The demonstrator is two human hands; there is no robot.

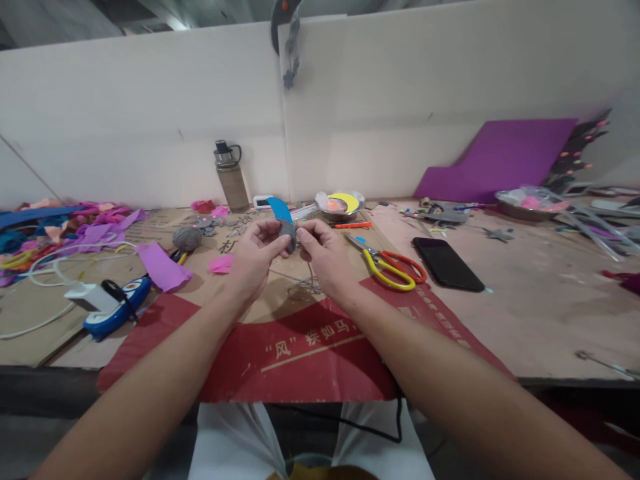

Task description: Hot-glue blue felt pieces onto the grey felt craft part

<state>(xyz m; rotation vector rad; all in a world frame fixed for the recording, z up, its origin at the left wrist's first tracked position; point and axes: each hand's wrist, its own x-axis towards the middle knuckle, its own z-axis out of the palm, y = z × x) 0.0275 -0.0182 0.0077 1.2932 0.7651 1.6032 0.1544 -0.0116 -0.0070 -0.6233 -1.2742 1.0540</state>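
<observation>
Between the thumb and fingers of my left hand (260,247) is a curved blue strip (280,209), its lower end wrapped in grey yarn (287,236). My right hand (323,250) is closed in a pinch right beside the wrapped end. From its fingers a thin grey strand runs down to loose loops of yarn (304,288) on the cardboard. Scissors (393,268) with one yellow and one orange handle lie to the right of my right hand. A ball of grey yarn (187,238) sits left of my left hand.
A red printed sheet (300,367) covers the front edge. Right of the scissors lies a black phone (447,265). A bottle (231,180) and a bowl (343,213) with a yellow crescent stand behind. Left are a blue power strip (117,313), white cables and coloured scraps (100,233).
</observation>
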